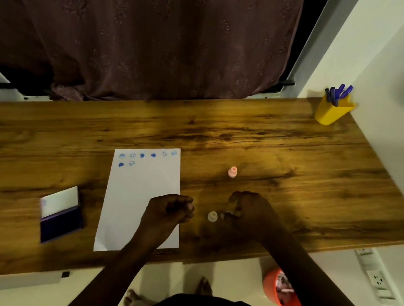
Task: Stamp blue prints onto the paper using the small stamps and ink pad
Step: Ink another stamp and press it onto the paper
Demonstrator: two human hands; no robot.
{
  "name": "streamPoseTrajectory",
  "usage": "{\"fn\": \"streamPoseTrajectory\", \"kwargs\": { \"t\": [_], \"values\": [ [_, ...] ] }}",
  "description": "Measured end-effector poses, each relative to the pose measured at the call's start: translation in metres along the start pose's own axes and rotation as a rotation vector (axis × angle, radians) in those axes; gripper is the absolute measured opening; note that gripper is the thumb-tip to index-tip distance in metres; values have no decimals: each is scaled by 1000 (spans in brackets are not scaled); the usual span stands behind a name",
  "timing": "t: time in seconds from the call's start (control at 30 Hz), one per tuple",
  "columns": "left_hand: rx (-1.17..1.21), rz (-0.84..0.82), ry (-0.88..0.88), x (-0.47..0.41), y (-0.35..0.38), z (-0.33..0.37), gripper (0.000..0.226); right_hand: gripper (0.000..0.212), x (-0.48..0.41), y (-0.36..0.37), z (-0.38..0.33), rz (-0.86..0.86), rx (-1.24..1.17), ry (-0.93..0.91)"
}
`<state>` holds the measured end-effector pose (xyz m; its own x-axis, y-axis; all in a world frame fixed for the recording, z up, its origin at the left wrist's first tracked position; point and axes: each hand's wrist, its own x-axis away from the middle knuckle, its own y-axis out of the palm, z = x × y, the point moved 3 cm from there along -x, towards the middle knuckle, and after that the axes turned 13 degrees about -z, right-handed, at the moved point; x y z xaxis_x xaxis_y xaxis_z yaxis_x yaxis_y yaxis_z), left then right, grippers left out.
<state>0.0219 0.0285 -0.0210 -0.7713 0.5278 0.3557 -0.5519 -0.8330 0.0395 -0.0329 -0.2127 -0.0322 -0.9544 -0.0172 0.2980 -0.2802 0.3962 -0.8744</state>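
The left hand (168,210) hangs loosely clenched over the paper's (140,196) right edge; the right hand's (252,212) grip cannot be told, curled beside a cream stamp (212,216); a pink stamp (232,172) stands further back; the ink pad (60,215) lies open left of the paper.

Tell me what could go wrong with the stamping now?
The left hand rests curled on the paper, so moving it could shift the sheet and smear the blue prints.

The right hand is close beside the small yellow stamp and might knock it over.

The open ink pad sits near the desk front edge, where an arm could bump it.
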Motion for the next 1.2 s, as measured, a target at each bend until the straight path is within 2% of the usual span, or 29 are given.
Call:
{"fn": "streamPoseTrajectory", "kwargs": {
  "t": [0.1,0.17,0.37,0.5,0.63,0.73,0.83,1.03,1.2],
  "values": [
    [26,21,10,0,-3,1,17,39,-15,-26,4,115,-69,3],
    [43,30,23,1,-4,2,18,36,-35,-40,9,148,-82,79],
    [74,52,40,8,-8,2,20,51,-87,-42,17,125,-8,264],
    [81,72,55,12,-14,2,23,41,-101,-39,18,49,16,308],
    [61,93,82,13,-19,3,25,27,-96,-47,8,93,-217,257],
    [69,102,116,14,-22,9,31,21,-84,-54,-14,73,-625,191],
    [74,112,129,14,-26,14,26,24,-68,-51,-47,-66,-979,139],
    [110,106,137,20,-39,19,35,22,-52,-37,-105,-273,-1105,49],
    [144,121,219,36,-59,20,39,25,-52,-23,-140,-328,-1108,11]
  ]
}}
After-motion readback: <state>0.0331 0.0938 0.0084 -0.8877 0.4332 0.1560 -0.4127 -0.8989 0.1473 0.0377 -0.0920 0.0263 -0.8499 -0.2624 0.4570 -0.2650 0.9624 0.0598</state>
